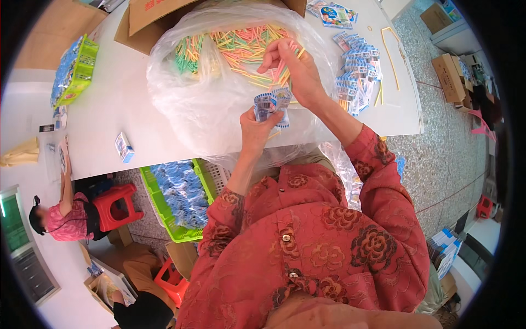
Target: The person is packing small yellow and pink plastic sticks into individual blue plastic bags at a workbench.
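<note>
Bench (109, 112): white, smooth-topped; carries the clear plastic bag, which is the landmark for all places below.

Clear plastic bag (172, 107): large, crumpled, wide open at the top; its film spreads towards the near edge of the bench.

Carton (130, 26): brown cardboard, flaps raised; directly behind the bag.

Green crate (206, 185): lower than the bench top, on the near left of the bag; filled with blue packets (181, 193).

Green basket (86, 74): on the bench, well to the left of the bag; heaped with blue items.

Packet pile (359, 68): blue and white, overlapping, with stick ends showing at its lower side; just right of the bag.

Right hand (300, 72): above the right part of the bag; fingers bent, gripping several pink and yellow sticks (280, 71).

Left hand (257, 129): above the near part of the bag; thumb and fingers pinching small packets (266, 105), blue and white, overlapping. The held sticks reach down to these; whether any tips are inside cannot be told.

Small box (124, 147): blue and white; left of the bag.

Loose sticks (235, 38): pink, yellow, green; massed inside the bag.
</note>
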{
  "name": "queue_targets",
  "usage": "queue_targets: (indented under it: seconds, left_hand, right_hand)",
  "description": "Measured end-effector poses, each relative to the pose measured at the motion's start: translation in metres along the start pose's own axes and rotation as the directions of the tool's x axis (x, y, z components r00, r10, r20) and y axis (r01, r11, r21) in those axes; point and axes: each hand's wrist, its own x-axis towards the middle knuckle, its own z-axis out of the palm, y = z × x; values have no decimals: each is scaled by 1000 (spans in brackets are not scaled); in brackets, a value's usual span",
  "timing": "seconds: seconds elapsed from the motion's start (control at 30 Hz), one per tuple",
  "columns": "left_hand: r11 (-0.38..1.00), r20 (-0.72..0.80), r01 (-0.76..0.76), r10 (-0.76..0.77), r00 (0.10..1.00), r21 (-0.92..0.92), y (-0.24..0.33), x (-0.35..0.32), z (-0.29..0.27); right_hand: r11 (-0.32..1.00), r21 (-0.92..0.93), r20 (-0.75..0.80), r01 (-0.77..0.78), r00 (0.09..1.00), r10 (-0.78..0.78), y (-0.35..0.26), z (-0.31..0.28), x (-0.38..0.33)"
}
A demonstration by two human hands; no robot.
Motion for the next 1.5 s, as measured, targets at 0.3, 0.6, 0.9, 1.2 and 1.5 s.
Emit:
queue_targets:
  seconds: [0.3,0.6,0.9,1.2,1.5]
  left_hand:
    - [999,52,28,-29,998,20,9,-3,2]
    - [998,49,49,-47,998,-36,13,1,-2]
    - [996,62,57,-52,997,-75,10,2,0]
    - [978,112,173,-160,981,-115,13,4,-3]
    - [996,191,80,-86,978,39,13,4,-7]
  right_hand:
    - [975,-185,212,122,974,-82,0,3,-6]
    - [968,-243,157,65,987,-26,1,-11,-13]
    - [970,-241,154,31,988,6,-1,-6,-7]
    - [976,-218,200,7,979,38,-1,-4,-6]
    - [941,-299,266,-161,933,244,-5,-5,-4]
